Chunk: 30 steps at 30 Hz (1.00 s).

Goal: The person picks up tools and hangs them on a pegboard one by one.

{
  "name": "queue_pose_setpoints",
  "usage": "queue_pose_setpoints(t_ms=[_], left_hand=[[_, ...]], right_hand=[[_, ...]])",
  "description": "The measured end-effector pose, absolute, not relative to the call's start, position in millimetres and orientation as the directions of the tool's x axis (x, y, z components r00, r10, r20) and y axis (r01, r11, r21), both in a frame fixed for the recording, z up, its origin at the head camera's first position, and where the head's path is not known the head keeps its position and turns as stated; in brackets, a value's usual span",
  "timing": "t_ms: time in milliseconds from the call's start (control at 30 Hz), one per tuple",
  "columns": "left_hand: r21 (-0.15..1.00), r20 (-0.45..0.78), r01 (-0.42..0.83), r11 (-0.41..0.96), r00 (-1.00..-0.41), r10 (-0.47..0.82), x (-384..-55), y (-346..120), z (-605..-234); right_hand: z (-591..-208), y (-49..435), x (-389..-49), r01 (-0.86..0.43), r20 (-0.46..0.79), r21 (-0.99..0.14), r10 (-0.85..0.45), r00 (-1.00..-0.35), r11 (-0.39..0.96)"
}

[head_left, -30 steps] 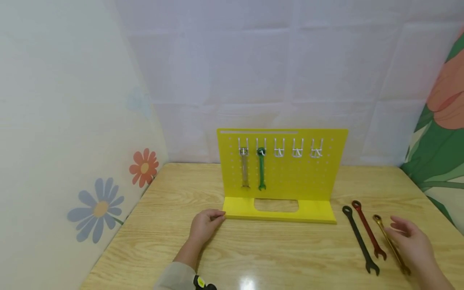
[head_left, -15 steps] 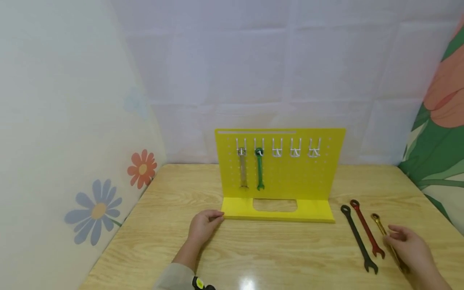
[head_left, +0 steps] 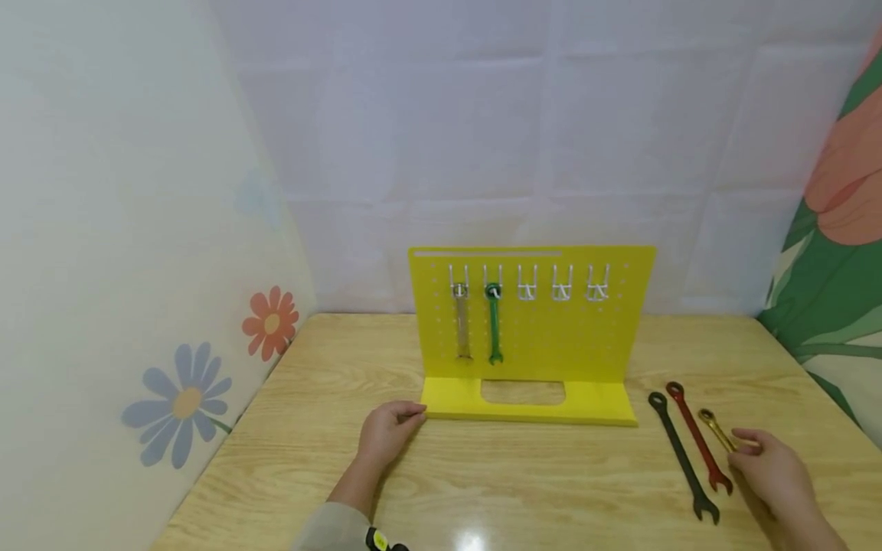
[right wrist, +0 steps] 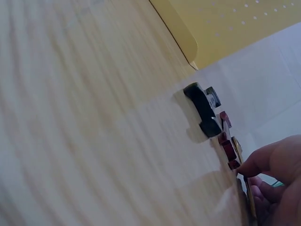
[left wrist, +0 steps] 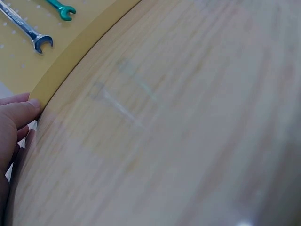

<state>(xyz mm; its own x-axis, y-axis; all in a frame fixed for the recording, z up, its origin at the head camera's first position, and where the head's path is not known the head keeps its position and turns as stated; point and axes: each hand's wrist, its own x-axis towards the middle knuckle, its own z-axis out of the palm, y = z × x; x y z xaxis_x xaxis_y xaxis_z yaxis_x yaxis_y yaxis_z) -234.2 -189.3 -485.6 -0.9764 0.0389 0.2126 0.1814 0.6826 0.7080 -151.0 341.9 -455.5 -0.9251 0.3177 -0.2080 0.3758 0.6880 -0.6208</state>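
A yellow pegboard stand [head_left: 537, 337] stands upright on the table. My left hand [head_left: 388, 435] pinches its base at the front left corner, the thumb on the front edge in the left wrist view. A silver wrench [head_left: 462, 329] and a green wrench [head_left: 494, 327] hang from the two leftmost hooks. On the right, my right hand [head_left: 777, 471] holds a gold wrench [head_left: 719, 431] between thumb and fingers; its ring end shows and the hand hides its lower part. Left of it lie a red wrench [head_left: 699, 438] and a black wrench [head_left: 682, 455].
Several white double hooks run along the board's upper part; the three on the right, such as this hook [head_left: 561, 291], carry nothing. The wooden table [head_left: 524, 482] meets a white cloth backdrop [head_left: 482, 153] behind and flowered panels at both sides.
My right hand has moved left and down onto the gold wrench and taken hold of it. The wrench has shifted slightly left. The left hand stays at the board's corner.
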Motion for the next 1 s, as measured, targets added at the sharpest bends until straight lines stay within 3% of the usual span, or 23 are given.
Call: queue_pose_setpoints(t_ms=[600,1000], left_hand=[[0.742,0.183,0.162,0.650,-0.983,0.036,-232.0,-187.7,-484.7],[0.732,0.197,0.174,0.659,-0.980,0.040,-233.3,-188.3,-486.3]], right_hand=[[-457.1,343.6,-152.0,0.382,-0.217,-0.600,0.316,-0.924,0.703],[-457.7,344.8,-153.7,0.378,-0.192,-0.689,0.348,-0.918,0.618]])
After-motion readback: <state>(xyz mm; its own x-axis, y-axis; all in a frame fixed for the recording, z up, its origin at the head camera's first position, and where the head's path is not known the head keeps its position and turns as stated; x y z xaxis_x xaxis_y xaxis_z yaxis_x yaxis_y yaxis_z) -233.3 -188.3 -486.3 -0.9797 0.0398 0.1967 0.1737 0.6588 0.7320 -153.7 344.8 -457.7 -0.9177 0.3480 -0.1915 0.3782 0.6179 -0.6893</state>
